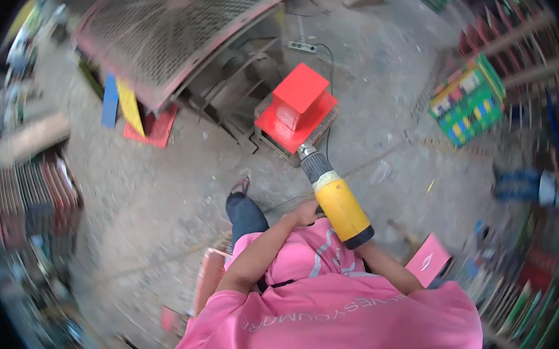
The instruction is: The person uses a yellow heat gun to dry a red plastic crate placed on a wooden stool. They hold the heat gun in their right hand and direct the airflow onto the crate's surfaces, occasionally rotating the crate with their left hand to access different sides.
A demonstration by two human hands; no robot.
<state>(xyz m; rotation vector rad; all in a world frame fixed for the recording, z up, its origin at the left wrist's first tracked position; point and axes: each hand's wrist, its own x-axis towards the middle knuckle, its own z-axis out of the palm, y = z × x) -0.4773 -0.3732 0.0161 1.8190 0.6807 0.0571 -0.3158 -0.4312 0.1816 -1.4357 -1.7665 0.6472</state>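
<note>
- Above the person's lap, a cordless-style drill slants across the middle of the view, its front end overlapping the near edge of a red piece; contact cannot be told.
- Bright yellow covers the drill's body, with a pale band, a ribbed dark grey collar and a silvery chuck toward the front, and a black cap at the rear.
- Its long axis runs away from the person and slightly leftward, chuck foremost, cap nearest the pink shirt.
- The glossy red piece has a square block rising from a wider flat base, which sits on a low stand.
- Beside the drill's left flank, the left hand is bent inward; whether it grips anything cannot be told.
- Behind the drill's body, the right hand is hidden, so its hold cannot be told; the right forearm leads there.
- Off to the right stands a green box with yellow and blue patches; nearer lies a pink box. Neither shows its contents clearly.
</note>
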